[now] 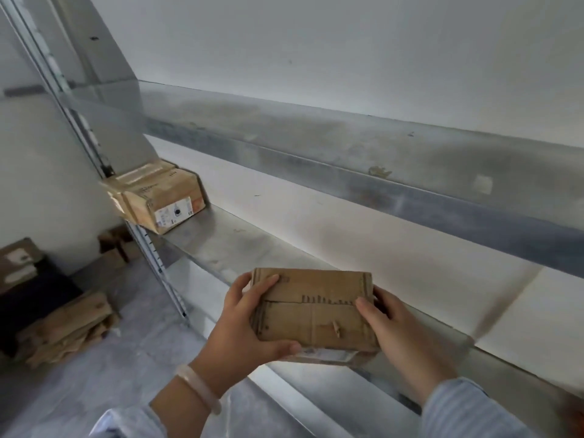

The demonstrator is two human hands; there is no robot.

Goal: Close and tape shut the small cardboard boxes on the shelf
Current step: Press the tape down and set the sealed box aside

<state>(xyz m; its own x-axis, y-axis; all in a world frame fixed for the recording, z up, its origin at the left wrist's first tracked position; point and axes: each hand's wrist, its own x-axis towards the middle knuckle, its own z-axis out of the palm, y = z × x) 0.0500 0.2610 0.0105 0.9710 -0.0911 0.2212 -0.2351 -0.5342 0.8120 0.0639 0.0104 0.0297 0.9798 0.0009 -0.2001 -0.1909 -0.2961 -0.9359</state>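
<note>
the small cardboard box (313,308) is held in the air just above the front edge of the metal shelf (227,245), its top toward the camera. both top flaps lie down flat and meet in a seam across the middle. no tape strip shows over that seam, though something shiny wraps the near lower edge; whether that is tape i cannot tell.

the left hand (249,324) takes the left end in a closed grip, fingers curled over the far corner and thumb along the near edge. the right hand (395,330) clasps the right end the same way, thumb on top.

judging from this, the closing step looks done on this box and the taping is the step in hand. the next move calls for a tape roll, and none is in view, so one hand would have to let go while the other keeps the flaps down.

further left on the shelf sits a second box (158,197) with a label. flattened cardboard (66,330) lies on the floor.
</note>
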